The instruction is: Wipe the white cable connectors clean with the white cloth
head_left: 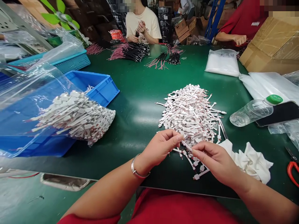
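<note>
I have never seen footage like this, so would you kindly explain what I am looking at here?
There is one picture, from a camera worn on a person's head, looking down at their two bare hands over a green table. The left hand and right hand pinch small white connector pieces with thin wires at the near edge of a loose pile. A clear bag of the same pieces lies over a blue bin. A plastic bottle, phone and white cloth lie to the right. Other people work across the table.

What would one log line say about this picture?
left hand: pinches white wire piece | right hand: pinches same piece | pile: behind hands on table | cloth: beside right hand
</note>
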{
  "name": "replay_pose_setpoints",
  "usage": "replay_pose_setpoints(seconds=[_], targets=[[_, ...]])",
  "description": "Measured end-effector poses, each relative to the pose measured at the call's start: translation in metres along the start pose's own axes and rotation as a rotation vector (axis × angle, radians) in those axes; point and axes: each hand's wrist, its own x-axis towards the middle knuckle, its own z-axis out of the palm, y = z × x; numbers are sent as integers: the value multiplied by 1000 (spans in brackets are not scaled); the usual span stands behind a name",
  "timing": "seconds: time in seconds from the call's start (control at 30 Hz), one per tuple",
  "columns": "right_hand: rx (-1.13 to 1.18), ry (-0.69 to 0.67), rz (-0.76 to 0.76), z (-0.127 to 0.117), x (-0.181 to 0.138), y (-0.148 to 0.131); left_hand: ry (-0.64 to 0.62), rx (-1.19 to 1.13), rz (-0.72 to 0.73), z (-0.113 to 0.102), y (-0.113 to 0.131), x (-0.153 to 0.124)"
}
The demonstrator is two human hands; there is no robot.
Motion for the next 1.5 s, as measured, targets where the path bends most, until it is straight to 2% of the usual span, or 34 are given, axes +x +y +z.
replay_pose_setpoints(seconds=[0.07,0.2,0.3,0.4,0.67,0.87,1.0,1.13,1.2,1.3,1.4,1.5], targets=[[-83,0,-99,5,0,4,32,-111,-2,0,-1,2],[-424,12,-309,16,3,15,71,-390,-14,-7,4,7],[-667,9,-301,26,6,21,65,-545,-46,-13,9,10],[-808,9,-287,35,8,23,82,-603,-97,-16,12,12],[-875,49,-309,45,13,24,137,-635,-107,-18,15,12],[-810,99,-374,31,7,17,146,-503,-76,-21,15,11],[-779,204,-425,9,0,9,121,-246,22,-22,18,4],[-773,331,-485,-7,-1,3,-48,135,119,-22,18,-4],[-765,353,-506,-9,0,2,-131,298,174,-21,16,-5],[-755,353,-512,-9,0,2,-187,479,280,-18,13,-5],[-743,347,-504,-9,-1,3,-181,528,315,-15,12,-3],[-677,302,-465,-10,0,4,-169,438,238,-13,13,-3]])
